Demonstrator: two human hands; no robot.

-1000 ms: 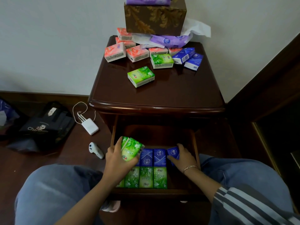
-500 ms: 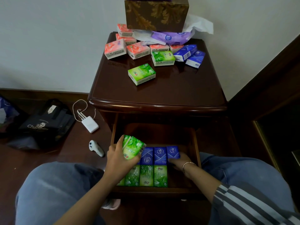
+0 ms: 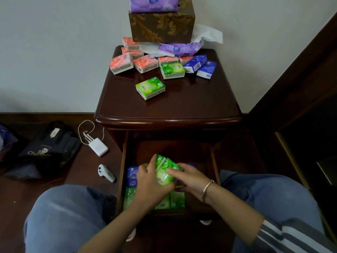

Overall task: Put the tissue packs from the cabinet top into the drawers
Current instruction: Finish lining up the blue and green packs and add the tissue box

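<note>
My left hand (image 3: 150,181) grips two green tissue packs (image 3: 165,169) over the open drawer (image 3: 212,157) of the dark wooden cabinet (image 3: 182,106). My right hand (image 3: 191,177) reaches across and pinches the same green packs from the right. Rows of blue packs (image 3: 132,175) and green packs (image 3: 176,200) lie in the drawer beneath the hands. On the cabinet top lie a lone green pack (image 3: 150,87), another green pack (image 3: 172,70), several pink packs (image 3: 121,63) and two blue packs (image 3: 200,65).
A patterned brown tissue box (image 3: 161,26) with purple packs above and under it stands at the cabinet's back. On the floor to the left lie a white charger (image 3: 98,147), a white controller (image 3: 106,173) and a black bag (image 3: 48,147). My knees flank the drawer.
My left hand has carried the green packs to the right, over the drawer's middle. My right hand left the blue packs and came up to take hold of the green packs.
</note>
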